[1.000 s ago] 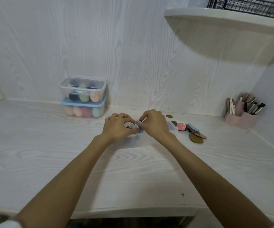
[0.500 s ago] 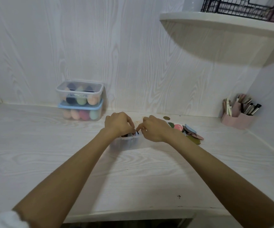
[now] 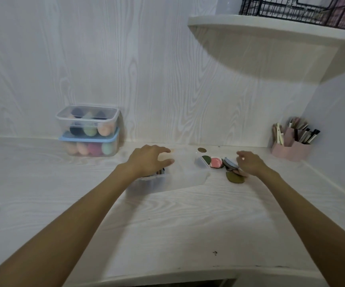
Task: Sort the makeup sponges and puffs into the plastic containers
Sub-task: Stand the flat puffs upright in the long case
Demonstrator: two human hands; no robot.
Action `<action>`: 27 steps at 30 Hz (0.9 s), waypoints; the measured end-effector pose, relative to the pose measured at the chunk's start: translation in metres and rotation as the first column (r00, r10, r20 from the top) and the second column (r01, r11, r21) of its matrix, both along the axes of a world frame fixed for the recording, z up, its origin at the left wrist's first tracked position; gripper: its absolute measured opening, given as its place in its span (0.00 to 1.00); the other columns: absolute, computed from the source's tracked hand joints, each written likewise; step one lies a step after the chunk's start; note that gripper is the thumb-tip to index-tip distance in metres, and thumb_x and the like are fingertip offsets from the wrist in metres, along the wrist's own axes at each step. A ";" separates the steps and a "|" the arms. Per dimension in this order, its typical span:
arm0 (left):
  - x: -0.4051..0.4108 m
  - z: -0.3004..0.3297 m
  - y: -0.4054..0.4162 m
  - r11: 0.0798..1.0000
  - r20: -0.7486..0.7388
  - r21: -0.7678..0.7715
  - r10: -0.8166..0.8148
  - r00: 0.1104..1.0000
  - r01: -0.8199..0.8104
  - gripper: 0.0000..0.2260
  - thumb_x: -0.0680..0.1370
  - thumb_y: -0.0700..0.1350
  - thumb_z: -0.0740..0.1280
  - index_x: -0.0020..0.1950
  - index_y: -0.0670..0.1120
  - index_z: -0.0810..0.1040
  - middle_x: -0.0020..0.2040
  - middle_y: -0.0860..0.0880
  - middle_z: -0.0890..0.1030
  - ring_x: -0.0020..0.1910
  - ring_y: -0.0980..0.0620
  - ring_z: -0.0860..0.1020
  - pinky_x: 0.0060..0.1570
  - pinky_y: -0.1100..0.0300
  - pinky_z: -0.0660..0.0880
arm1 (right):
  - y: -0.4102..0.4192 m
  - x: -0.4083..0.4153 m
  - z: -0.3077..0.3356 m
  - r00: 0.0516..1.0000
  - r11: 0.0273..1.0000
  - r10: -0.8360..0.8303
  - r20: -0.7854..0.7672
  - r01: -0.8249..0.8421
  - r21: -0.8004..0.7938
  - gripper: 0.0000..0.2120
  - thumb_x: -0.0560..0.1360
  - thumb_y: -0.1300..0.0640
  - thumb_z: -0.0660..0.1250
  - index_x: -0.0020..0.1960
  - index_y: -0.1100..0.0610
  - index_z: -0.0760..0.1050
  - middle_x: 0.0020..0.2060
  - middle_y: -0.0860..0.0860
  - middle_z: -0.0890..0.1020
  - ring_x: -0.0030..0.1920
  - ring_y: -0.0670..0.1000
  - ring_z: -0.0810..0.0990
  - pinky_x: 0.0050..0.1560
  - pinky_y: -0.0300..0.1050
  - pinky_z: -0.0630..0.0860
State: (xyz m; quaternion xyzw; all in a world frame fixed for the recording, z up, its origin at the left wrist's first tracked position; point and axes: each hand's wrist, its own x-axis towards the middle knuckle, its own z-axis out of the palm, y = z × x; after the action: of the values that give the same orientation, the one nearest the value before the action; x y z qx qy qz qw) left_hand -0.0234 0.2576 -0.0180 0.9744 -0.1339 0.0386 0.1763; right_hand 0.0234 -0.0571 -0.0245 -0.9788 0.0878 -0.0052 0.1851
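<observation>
A clear plastic container (image 3: 179,179) sits mid-desk with flat puffs standing at its left end (image 3: 160,172). My left hand (image 3: 149,159) hovers over that end, fingers spread, holding nothing. My right hand (image 3: 249,163) hangs over a loose pile of flat puffs to the right: pink (image 3: 216,162), dark green (image 3: 206,159), grey-blue (image 3: 230,163) and olive (image 3: 234,177). Its fingers are curled and blurred, so I cannot see whether they touch a puff. A small brown puff (image 3: 202,150) lies near the wall. Two stacked lidded containers (image 3: 88,131) of egg-shaped sponges stand at back left.
A pink organiser (image 3: 291,146) with brushes and pens stands in the right corner. A curved white shelf (image 3: 270,34) carrying a black wire basket (image 3: 301,9) overhangs the right side. A small clear lid or box (image 3: 201,163) lies beside the puff pile.
My hands, together over the container's left end before, have separated. The right hand has swung right to the puff pile; the left hand has opened above the container.
</observation>
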 end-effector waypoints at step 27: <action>0.011 -0.025 0.051 0.997 0.026 0.026 -0.067 0.997 0.067 0.22 0.78 0.60 0.59 0.71 0.57 0.68 0.69 0.54 0.73 0.67 0.50 0.70 0.61 0.54 0.69 | -0.011 0.007 -0.020 0.991 0.995 0.097 0.092 -0.098 0.007 0.13 0.75 0.57 0.65 0.57 0.61 0.82 0.54 0.56 0.84 0.52 0.56 0.80 0.41 0.39 0.70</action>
State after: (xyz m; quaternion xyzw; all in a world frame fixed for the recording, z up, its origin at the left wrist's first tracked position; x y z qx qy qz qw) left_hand -0.0122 0.3086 -0.0425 0.9709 -0.1693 0.0440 0.1635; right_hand 0.0305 -0.0682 -0.0444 -0.9796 0.0312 -0.0407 0.1945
